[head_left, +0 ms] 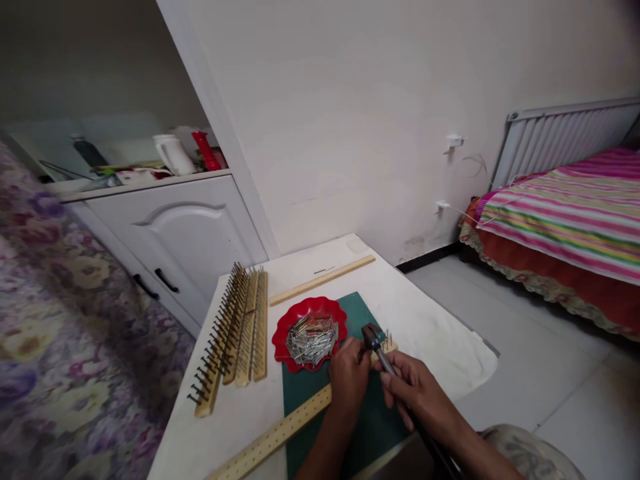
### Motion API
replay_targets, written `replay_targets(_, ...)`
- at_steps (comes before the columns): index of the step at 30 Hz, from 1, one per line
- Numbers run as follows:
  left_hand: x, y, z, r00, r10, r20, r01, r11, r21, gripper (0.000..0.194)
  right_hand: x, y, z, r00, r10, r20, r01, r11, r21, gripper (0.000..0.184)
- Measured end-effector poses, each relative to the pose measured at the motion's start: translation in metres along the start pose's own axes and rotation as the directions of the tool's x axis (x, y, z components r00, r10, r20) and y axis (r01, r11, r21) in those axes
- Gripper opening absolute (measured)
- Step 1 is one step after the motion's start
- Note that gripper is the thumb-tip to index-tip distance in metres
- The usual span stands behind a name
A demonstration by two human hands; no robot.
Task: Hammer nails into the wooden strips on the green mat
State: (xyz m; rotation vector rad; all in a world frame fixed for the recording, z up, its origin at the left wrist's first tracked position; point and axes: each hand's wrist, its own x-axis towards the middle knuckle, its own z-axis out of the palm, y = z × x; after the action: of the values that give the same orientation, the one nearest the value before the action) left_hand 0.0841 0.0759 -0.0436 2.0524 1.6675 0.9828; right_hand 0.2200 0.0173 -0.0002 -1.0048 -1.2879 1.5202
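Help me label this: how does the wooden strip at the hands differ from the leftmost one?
The front strip shows standing nails only near its far end; the leftmost strip bristles with dark nails along its length. The former crosses the green mat; the latter lies on the white tabletop. Both are pale and narrow.

Bare at L hand (349,377) & R hand (420,395), same along L forearm (329,441) & R forearm (475,453), as far as seen. Slim, widening twd elbow. Wears patterned cloth (530,455), btm R of head view, rounded as if over a knee: pale grey-beige base w/ darker grey-brn blotches, camo-ish. Cut off by frame btm; too blurred for finer print detail.
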Motion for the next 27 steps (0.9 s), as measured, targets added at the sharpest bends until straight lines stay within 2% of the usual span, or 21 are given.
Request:
replay_targets(12, -0.001, 0.002, 0.0, 1.0, -0.017, 0.007, 0.017, 1.0, -0.018, 0.014, -0.002, 0.001, 0.001, 1.0, 0.01, 0.01, -0.01, 1.0, -0.015, 0.023)
replay_targets(17, -0.005, 0.003, -0.005, 0.999, 0.037, 0.017, -0.036, 0.997, -0.064, 0.011, -0.007, -0.004, -0.003, 1.0, -0.021, 0.002, 0.021, 1.0, 0.007, 0.026)
replay_targets(22, -0.009, 0.001, -0.032, 0.999, 0.054, -0.004, -0.054, 0.995, -0.083, 0.014, -0.009, -0.005, -0.009, 0.999, -0.025, -0.048, 0.026, 1.0, 0.01, 0.029)
replay_targets(25, -0.003, -0.012, -0.055, 0.998, 0.013, -0.06, -0.01, 0.999, 0.05, 0.015, -0.01, -0.006, -0.014, 0.995, -0.044, -0.094, 0.046, 0.999, 0.022, 0.029)
replay_targets(27, 0.005, -0.022, -0.067, 0.998, -0.02, -0.053, 0.03, 0.98, 0.199, 0.013, -0.01, -0.008, -0.019, 0.988, -0.062, -0.14, 0.066, 0.997, 0.03, 0.029)
